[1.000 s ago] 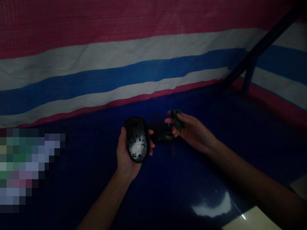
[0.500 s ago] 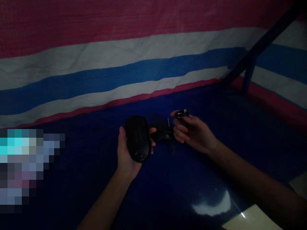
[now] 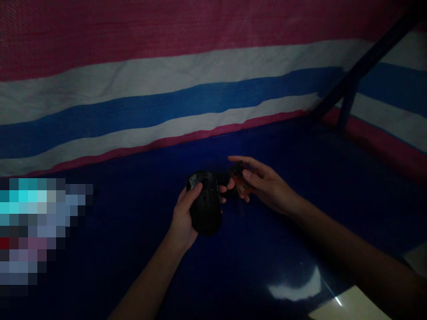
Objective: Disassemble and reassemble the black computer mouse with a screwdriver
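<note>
A black, rounded, oblong case (image 3: pixel 206 211) lies in my left hand (image 3: pixel 184 213). The thumb presses on its upper left face, and fingertips show past its right side. To the right, my right hand (image 3: pixel 263 184) grips a small dark and orange-brown object (image 3: pixel 240 180) between thumb and fingers, with the index finger stretched out above it. The two held things are close but apart. Behind them, a dark item on the blue surface is mostly hidden and too dim to make out.
The dark blue surface (image 3: pixel 133 258) spreads below the hands. Striped red, white and blue sheeting (image 3: pixel 187 102) rises behind. A dark blue frame bar (image 3: pixel 367 64) slants down at the right. A blurred-out patch (image 3: pixel 40 222) covers the left edge.
The black case has moved right and slightly down and turned, with my left thumb now across it. My right hand has tilted its small object, which now shows an orange-brown face.
</note>
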Available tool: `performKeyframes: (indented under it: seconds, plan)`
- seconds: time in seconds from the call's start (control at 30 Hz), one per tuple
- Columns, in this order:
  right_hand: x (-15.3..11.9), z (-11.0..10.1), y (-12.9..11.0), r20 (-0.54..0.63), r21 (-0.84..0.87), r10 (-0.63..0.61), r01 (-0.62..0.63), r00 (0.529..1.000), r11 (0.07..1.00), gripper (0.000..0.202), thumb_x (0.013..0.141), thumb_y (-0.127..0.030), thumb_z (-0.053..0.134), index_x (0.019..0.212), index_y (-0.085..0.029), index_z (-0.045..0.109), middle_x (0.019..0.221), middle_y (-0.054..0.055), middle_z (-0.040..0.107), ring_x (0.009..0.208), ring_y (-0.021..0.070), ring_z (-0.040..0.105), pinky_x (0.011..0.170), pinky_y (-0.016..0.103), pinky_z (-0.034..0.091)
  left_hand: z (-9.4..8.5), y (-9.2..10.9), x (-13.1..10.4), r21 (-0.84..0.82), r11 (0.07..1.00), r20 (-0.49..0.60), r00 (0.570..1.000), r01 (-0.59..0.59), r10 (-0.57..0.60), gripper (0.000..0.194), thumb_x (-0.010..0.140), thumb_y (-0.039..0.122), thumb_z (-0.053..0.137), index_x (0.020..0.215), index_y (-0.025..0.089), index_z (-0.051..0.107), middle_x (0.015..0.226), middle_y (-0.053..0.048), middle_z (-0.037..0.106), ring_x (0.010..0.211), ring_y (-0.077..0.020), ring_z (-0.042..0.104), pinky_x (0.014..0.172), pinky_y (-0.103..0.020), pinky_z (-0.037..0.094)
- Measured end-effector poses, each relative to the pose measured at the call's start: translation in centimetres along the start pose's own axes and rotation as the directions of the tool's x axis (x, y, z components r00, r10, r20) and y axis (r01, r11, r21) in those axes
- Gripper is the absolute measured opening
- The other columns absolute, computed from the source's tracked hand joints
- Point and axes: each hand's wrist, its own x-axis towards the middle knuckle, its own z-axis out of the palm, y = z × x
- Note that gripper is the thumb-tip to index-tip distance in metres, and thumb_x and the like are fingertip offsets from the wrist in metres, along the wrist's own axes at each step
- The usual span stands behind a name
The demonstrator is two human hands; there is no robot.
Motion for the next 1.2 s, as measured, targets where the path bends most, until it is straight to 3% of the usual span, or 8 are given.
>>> performKeyframes:
  seconds: [0.13, 0.3, 0.53, 0.63, 0.7, 0.87, 1.07, 1.2]
  plan:
    - [-0.1, 0.1, -0.1, 0.026, 0.039, -0.007, 0.006, 1.000, 0.999, 0.030, 0.085, -0.030, 0.065, 0.113, -0.025, 0.054, 0.089, 0.001, 0.071, 0.059, 0.0096, 0.065, 0.050, 0.021, 0.051, 0.2, -0.1, -0.1, 0.050, 0.999, 0.030, 0.999, 0.013, -0.015, 0.041, 0.080, 0.034, 0.062, 0.114, 0.012, 0.056, 0.084, -0.011, 0.072, 0.060, -0.0209, 0.069, 0.049, -0.029, 0.056]
    - [-0.3, 0.1, 0.0, 0.055, 0.078, 0.002, -0.006, 0.999, 0.997, 0.025, 0.083, -0.019, 0.064, 0.105, -0.025, 0.054, 0.103, 0.002, 0.070, 0.071, 0.0137, 0.070, 0.058, 0.026, 0.056, 0.2, -0.2, -0.3, 0.093, 0.994, 0.061, 0.996, 0.058, -0.064, 0.056, 0.079, 0.031, 0.065, 0.130, 0.027, 0.043, 0.098, -0.009, 0.069, 0.058, -0.0230, 0.069, 0.046, -0.033, 0.056]
    - [-1.2, 0.6, 0.1, 0.075, -0.245, -0.279, 0.289, 0.957, 0.926, 0.027, 0.081, -0.015, 0.068, 0.103, -0.027, 0.057, 0.108, 0.001, 0.068, 0.100, 0.0141, 0.065, 0.083, 0.030, 0.053, 0.5, -0.4, -0.6, 0.162, 0.975, 0.156, 0.971, 0.154, -0.179, 0.047, 0.080, 0.033, 0.065, 0.124, 0.028, 0.050, 0.103, -0.008, 0.064, 0.065, -0.0207, 0.069, 0.050, -0.032, 0.057]
    - [-1.4, 1.1, 0.3, 0.197, -0.410, -0.374, 0.423, 0.906, 0.808, 0.031, 0.079, -0.018, 0.071, 0.106, -0.027, 0.058, 0.117, 0.004, 0.065, 0.108, 0.0177, 0.062, 0.089, 0.036, 0.051, 0.5, -0.8, -0.5, 0.151, 0.977, 0.157, 0.972, 0.149, -0.173, 0.041, 0.083, 0.040, 0.060, 0.122, 0.026, 0.054, 0.104, -0.008, 0.066, 0.065, -0.0187, 0.067, 0.052, -0.031, 0.056]
    - [-1.3, 1.5, 0.5, 0.281, -0.561, -0.413, 0.497, 0.866, 0.662, 0.031, 0.078, -0.020, 0.072, 0.106, -0.025, 0.060, 0.117, 0.006, 0.064, 0.112, 0.0205, 0.059, 0.092, 0.040, 0.048, 0.4, -1.0, -0.5, 0.135, 0.982, 0.127, 0.981, 0.133, -0.150, 0.042, 0.085, 0.047, 0.057, 0.118, 0.022, 0.058, 0.098, -0.007, 0.068, 0.071, -0.0186, 0.067, 0.060, -0.031, 0.055]
    - [-1.2, 1.9, 1.1, 0.403, -0.743, -0.430, 0.563, 0.808, 0.362, 0.029, 0.080, -0.024, 0.069, 0.106, -0.020, 0.059, 0.118, 0.012, 0.063, 0.120, 0.0249, 0.053, 0.097, 0.046, 0.045, 0.2, -1.5, -0.2, 0.114, 0.991, 0.088, 0.993, 0.074, -0.084, 0.043, 0.087, 0.053, 0.053, 0.116, 0.022, 0.063, 0.112, -0.005, 0.067, 0.106, -0.0210, 0.061, 0.087, -0.030, 0.049]
    - [-1.2, 1.9, 1.5, 0.419, -0.779, -0.522, 0.589, 0.743, 0.214, 0.028, 0.082, -0.029, 0.067, 0.106, -0.016, 0.060, 0.109, 0.012, 0.066, 0.112, 0.0243, 0.057, 0.091, 0.043, 0.048, 0.2, -1.4, -0.2, 0.185, 0.982, 0.100, 0.995, -0.034, 0.016, 0.032, 0.088, 0.043, 0.056, 0.113, 0.026, 0.065, 0.125, -0.002, 0.063, 0.117, -0.0212, 0.055, 0.097, -0.031, 0.043]
    - [-1.2, 1.9, 1.4, 0.372, -0.790, -0.578, 0.574, 0.726, 0.213, 0.028, 0.080, -0.026, 0.070, 0.104, -0.015, 0.059, 0.095, 0.008, 0.069, 0.101, 0.0217, 0.062, 0.086, 0.039, 0.049, 0.2, -1.2, -0.3, 0.225, 0.974, 0.062, 0.998, -0.035, 0.021, 0.034, 0.085, 0.045, 0.059, 0.114, 0.027, 0.064, 0.119, -0.002, 0.066, 0.112, -0.0229, 0.059, 0.095, -0.034, 0.044]
